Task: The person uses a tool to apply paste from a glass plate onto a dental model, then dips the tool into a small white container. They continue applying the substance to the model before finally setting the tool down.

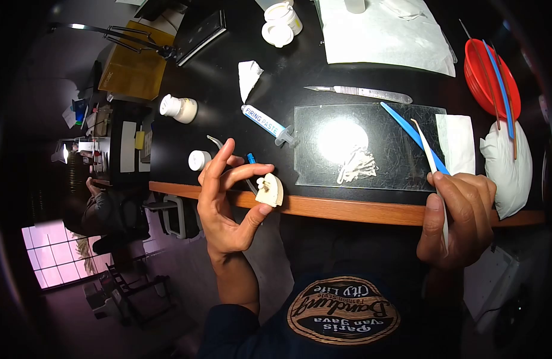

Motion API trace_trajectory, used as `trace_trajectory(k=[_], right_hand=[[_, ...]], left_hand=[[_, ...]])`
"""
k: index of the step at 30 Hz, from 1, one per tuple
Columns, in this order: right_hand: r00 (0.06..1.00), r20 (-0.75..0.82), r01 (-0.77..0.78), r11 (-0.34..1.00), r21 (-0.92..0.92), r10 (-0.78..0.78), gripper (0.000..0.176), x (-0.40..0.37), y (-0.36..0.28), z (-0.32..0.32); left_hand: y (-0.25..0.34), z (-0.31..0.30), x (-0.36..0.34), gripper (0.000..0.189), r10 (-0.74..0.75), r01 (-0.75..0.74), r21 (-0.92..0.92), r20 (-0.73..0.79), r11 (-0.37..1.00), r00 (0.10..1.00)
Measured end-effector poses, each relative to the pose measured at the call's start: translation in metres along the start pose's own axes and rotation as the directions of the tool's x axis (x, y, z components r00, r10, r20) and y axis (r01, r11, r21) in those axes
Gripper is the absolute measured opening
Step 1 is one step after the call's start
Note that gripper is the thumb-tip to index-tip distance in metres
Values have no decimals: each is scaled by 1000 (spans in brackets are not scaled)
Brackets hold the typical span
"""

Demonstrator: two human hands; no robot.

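Observation:
Between the thumb and index finger of my left hand (228, 206) is a small cream-coloured dental model (270, 190), held up near the table's wooden edge. My right hand (461, 218) grips a thin white tool (427, 146) with its bent tip pointing up over the glass plate. On the glass plate (315, 170) lies a smeared white paste (357, 166). A blue tool (407, 128) rests across the plate's right part, beside a folded white tissue (456, 143). The syringe labelled FIRING PASTE (264, 122) touches or nearly touches the plate's left side.
A scalpel (371, 94) lies behind the plate. Red bowls (482, 78) holding long tools and a white bag (509, 173) stand at the right. Jars (179, 108), a white lid (198, 160) and a black box (201, 39) are at the left. Another person (99, 206) sits far left.

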State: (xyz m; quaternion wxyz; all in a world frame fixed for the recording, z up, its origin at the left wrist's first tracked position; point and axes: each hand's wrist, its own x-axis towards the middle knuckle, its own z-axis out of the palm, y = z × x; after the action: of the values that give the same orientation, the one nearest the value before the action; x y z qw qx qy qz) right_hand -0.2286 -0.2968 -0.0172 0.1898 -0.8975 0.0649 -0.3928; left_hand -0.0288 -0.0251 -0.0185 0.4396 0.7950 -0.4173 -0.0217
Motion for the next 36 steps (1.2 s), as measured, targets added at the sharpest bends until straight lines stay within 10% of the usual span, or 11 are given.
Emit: trace_trajectory(k=[10,36], right_hand=[[1000,29,-11,954,301,2,20,-2,-10,-4],[983,141,92,982,165,-115,19,1,-15,12]], left_hand=[[13,13,5,97,23,-33,-222,-49,974,999],[11,29,11,99,84,-101,-176,-102,979,991]])
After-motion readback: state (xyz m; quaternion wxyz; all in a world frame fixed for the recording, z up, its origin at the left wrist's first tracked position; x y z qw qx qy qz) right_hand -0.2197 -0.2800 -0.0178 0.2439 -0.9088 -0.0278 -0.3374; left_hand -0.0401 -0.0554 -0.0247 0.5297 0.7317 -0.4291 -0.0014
